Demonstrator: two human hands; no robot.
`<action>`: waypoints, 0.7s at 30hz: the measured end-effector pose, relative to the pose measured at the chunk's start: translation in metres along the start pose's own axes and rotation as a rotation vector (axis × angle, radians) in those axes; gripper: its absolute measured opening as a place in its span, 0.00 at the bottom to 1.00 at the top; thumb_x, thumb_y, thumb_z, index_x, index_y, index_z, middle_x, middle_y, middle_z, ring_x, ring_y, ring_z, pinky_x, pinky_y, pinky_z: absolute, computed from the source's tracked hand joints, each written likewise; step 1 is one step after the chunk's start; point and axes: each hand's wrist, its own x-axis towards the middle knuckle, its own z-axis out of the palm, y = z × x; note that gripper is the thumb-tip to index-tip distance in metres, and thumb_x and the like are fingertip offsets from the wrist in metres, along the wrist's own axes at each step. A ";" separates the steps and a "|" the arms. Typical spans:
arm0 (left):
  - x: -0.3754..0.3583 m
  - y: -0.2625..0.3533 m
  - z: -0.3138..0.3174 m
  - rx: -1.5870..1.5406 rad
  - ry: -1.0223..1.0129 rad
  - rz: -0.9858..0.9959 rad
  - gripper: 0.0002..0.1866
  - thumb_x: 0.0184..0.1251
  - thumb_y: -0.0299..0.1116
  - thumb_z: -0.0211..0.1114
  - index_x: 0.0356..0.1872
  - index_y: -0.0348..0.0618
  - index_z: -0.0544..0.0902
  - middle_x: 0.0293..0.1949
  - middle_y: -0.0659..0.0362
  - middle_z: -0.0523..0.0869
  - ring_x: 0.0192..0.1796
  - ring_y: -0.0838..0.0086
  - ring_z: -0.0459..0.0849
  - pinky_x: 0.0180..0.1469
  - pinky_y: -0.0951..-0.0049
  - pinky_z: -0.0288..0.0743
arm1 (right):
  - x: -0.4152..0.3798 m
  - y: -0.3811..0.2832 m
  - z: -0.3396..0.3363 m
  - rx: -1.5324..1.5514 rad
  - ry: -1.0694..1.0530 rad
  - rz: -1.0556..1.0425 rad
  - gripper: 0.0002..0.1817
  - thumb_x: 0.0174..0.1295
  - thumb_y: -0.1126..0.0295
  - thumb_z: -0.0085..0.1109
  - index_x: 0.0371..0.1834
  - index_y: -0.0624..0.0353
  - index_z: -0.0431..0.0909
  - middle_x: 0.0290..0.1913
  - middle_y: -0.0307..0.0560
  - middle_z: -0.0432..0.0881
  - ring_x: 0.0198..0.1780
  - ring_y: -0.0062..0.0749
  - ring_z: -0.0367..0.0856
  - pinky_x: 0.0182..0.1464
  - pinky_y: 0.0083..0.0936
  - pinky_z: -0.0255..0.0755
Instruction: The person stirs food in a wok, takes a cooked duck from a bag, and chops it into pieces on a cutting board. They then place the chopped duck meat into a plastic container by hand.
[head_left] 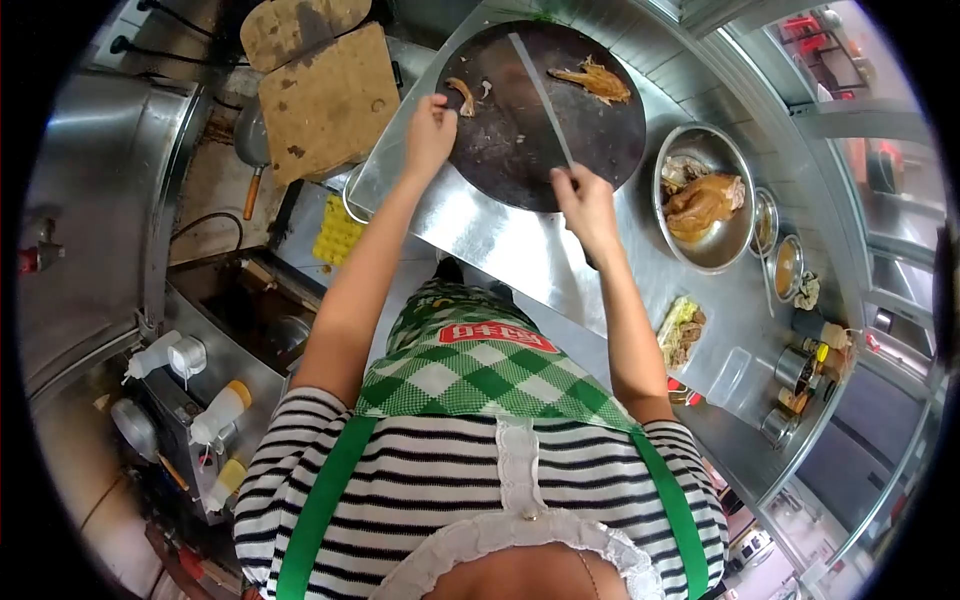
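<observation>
A round dark chopping board (520,140) lies on the steel counter (520,260). My right hand (585,205) grips the handle of a cleaver (542,95) whose blade runs up across the board. My left hand (430,130) rests at the board's left edge, fingertips next to a small piece of meat (462,95). A larger piece of cooked meat (598,80) lies on the board's far right side.
A metal bowl (720,250) with cooked poultry stands right of the board, with small sauce bowls (785,268) and jars beyond. A food tray (680,330) sits near the counter edge. Squeeze bottles (215,415) and a sink lie at the left. Worn cardboard (325,100) covers the far left.
</observation>
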 end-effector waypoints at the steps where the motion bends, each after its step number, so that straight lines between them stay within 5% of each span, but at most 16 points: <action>1: 0.015 0.002 0.004 0.051 0.024 0.037 0.15 0.59 0.37 0.63 0.40 0.34 0.78 0.35 0.44 0.85 0.39 0.56 0.85 0.42 0.64 0.77 | -0.005 0.005 -0.009 0.045 0.010 0.079 0.14 0.62 0.63 0.54 0.31 0.66 0.79 0.18 0.57 0.77 0.23 0.47 0.79 0.29 0.36 0.69; 4: 0.047 0.046 0.015 0.553 -0.027 -0.061 0.22 0.55 0.44 0.67 0.42 0.33 0.79 0.36 0.41 0.85 0.41 0.52 0.85 0.45 0.61 0.77 | -0.015 0.016 -0.025 0.155 0.059 0.163 0.15 0.64 0.64 0.55 0.31 0.68 0.78 0.11 0.39 0.70 0.11 0.20 0.69 0.15 0.22 0.63; 10: 0.067 0.076 0.022 0.761 -0.387 -0.188 0.25 0.52 0.44 0.69 0.42 0.32 0.78 0.37 0.45 0.85 0.41 0.53 0.85 0.45 0.60 0.77 | -0.032 0.030 -0.029 0.289 0.010 0.243 0.14 0.65 0.66 0.55 0.35 0.71 0.78 0.11 0.38 0.69 0.10 0.19 0.67 0.14 0.21 0.61; 13: 0.041 0.047 0.030 0.402 -0.179 0.238 0.22 0.52 0.37 0.68 0.44 0.34 0.73 0.34 0.49 0.84 0.37 0.57 0.85 0.42 0.62 0.77 | -0.031 0.026 -0.027 0.303 -0.001 0.231 0.15 0.65 0.65 0.54 0.34 0.70 0.78 0.11 0.38 0.70 0.10 0.19 0.67 0.15 0.21 0.61; 16: 0.008 0.053 0.021 0.189 -0.232 0.289 0.21 0.51 0.29 0.67 0.44 0.37 0.69 0.30 0.53 0.82 0.32 0.63 0.84 0.38 0.67 0.77 | -0.028 0.039 -0.019 0.117 0.028 0.031 0.15 0.66 0.64 0.53 0.34 0.68 0.79 0.12 0.37 0.70 0.11 0.18 0.68 0.15 0.21 0.61; 17: -0.001 0.056 0.019 0.150 -0.214 0.284 0.20 0.51 0.26 0.68 0.44 0.37 0.68 0.29 0.55 0.81 0.29 0.68 0.82 0.35 0.71 0.75 | -0.028 0.031 -0.020 0.071 -0.005 0.096 0.13 0.61 0.63 0.54 0.31 0.63 0.79 0.16 0.59 0.74 0.22 0.52 0.77 0.29 0.39 0.68; 21: -0.008 0.050 0.017 0.117 -0.216 0.244 0.16 0.52 0.27 0.68 0.40 0.38 0.72 0.29 0.56 0.80 0.28 0.69 0.80 0.34 0.72 0.75 | -0.031 0.007 -0.021 -0.082 -0.066 0.059 0.14 0.62 0.63 0.52 0.30 0.64 0.79 0.16 0.58 0.75 0.23 0.53 0.78 0.31 0.41 0.69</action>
